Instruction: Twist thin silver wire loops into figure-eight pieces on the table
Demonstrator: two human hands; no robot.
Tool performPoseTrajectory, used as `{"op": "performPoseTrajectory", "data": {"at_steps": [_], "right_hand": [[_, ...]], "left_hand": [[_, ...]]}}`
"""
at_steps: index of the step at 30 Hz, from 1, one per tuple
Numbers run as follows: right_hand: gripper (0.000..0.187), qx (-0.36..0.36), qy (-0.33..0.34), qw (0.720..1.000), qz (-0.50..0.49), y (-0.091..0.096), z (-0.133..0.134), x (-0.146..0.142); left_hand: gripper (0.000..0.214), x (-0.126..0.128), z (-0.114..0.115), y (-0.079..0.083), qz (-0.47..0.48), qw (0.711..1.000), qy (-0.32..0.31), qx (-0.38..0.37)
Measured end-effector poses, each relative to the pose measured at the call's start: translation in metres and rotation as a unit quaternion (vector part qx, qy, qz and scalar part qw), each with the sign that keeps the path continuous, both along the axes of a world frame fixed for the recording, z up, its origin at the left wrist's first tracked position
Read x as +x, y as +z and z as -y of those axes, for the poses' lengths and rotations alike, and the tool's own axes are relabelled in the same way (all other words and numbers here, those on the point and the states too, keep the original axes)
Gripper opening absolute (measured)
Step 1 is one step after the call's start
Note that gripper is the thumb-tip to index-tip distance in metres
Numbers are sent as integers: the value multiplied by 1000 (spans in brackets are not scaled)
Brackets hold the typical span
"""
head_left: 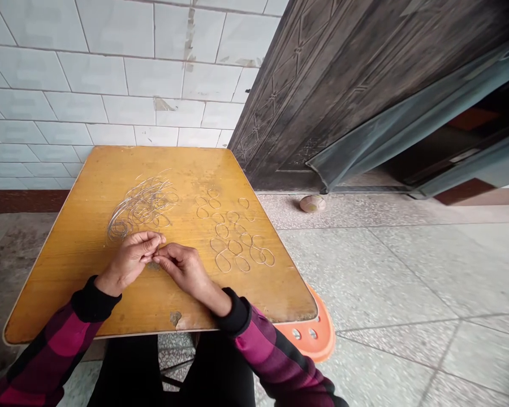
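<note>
Slanting far-right along long axis: wire bundle (141, 198); left hand (131, 254), right hand (189, 270), fingers (146, 246) pressed together, anything between unclear

On the table (212, 161), a wire bundle (143, 200) lay left of the wire loops (228, 242). A tiled wall (106, 79) stood behind, a door (322, 85) to its right; a stool (324, 333) stood under the near right corner.
</note>
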State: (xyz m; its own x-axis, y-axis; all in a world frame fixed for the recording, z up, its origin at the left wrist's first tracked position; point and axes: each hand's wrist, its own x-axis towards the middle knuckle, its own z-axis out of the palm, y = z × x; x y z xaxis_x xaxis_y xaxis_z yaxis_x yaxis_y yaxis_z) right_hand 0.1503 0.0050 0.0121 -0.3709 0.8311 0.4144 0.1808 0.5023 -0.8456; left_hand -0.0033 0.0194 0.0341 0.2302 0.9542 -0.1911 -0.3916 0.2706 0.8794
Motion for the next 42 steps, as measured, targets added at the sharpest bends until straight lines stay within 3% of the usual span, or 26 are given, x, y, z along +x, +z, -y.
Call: {"op": "performPoseTrajectory", "data": {"at_steps": [8, 20, 25, 28, 32, 36, 42], "right_hand": [[14, -6, 2, 1000, -11, 2, 1, 0], [17, -6, -2, 1000, 17, -1, 2, -1], [23, -19, 31, 999, 36, -2, 0, 3], [21, 84, -41, 992, 85, -8, -5, 5], [34, 260, -120, 937, 199, -14, -13, 5], [34, 354, -99, 903, 221, -8, -16, 9], [30, 387, -14, 904, 178, -1, -12, 13]], "left_hand": [[22, -2, 0, -2, -42, 996, -14, 79], [14, -1, 3, -4, -47, 995, 37, 86], [10, -3, 1, 1, 8, 996, 70, 57], [8, -7, -3, 2, 82, 994, 64, 28], [9, -6, -5, -2, 149, 986, 63, -30], [14, -1, -4, -4, 129, 988, 75, -50], [15, 1, -2, -5, 65, 994, 82, -27]]}}
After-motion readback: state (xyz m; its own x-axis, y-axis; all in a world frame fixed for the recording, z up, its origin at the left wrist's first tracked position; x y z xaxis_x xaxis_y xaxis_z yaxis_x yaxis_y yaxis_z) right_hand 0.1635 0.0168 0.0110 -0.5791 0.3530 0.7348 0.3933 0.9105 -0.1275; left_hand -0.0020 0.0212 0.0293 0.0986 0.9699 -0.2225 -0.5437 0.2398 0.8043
